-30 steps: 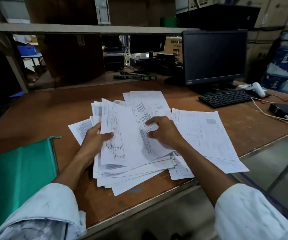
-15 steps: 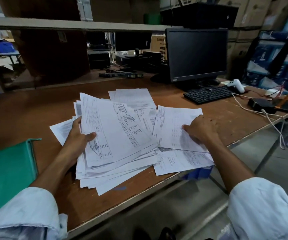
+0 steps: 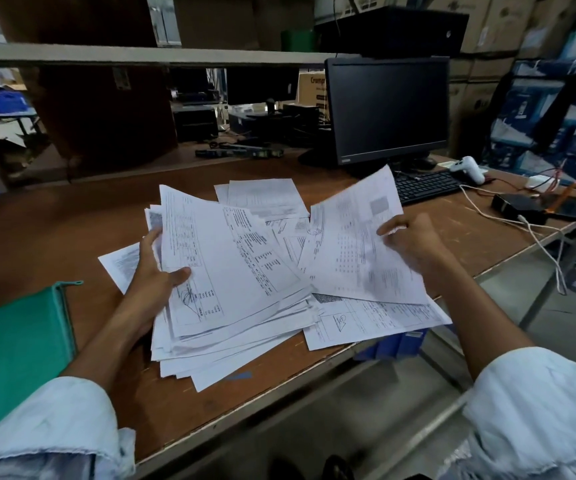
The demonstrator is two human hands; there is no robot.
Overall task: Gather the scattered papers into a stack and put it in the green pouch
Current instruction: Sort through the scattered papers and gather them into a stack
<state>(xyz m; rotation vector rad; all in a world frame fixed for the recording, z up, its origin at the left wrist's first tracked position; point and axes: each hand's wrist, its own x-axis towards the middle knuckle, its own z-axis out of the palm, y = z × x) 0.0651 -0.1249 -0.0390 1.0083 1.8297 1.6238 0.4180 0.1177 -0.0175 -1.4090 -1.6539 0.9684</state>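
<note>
LEFT: left hand (image 3: pixel 155 271) grips the fanned stack of papers (image 3: pixel 231 292) at its left edge, thumb curled on top; stack rests on the desk (image 3: pixel 54 230) | RIGHT: right hand (image 3: pixel 414 244) pinches a single sheet (image 3: pixel 352 247), raised and tilted; more sheets lie beneath | POUCH: green pouch (image 3: pixel 13 351) flat at desk's left, apart from the stack

The papers (image 3: pixel 238 271) lie mid-table (image 3: pixel 54 230), pouch (image 3: pixel 13 351) to their left, keyboard (image 3: pixel 425 187) behind right.

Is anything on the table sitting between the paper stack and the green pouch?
No object does. Between the paper stack and the green pouch there is only bare table and the left hand that grips the stack.
</note>
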